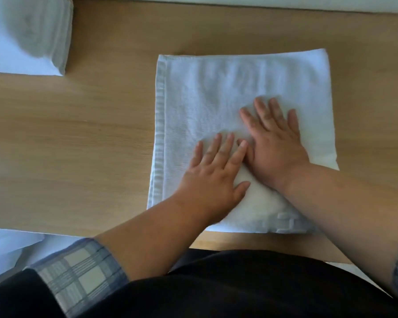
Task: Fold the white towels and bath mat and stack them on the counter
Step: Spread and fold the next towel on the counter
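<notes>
While a stack of folded towels sits at the wooden counter's far left, the left hand and right hand press flat, fingers straight, on the folded white towel nearby.

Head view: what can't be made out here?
- Blurred stack of folded white towels, head view: cut off by top and left edges; layer count unreadable.
- Flat white towel on wooden counter: middle hidden under left hand and right hand; fold count unclear.
- Lower-left white fabric: cut by left edge; towel or mat, cannot tell.
</notes>
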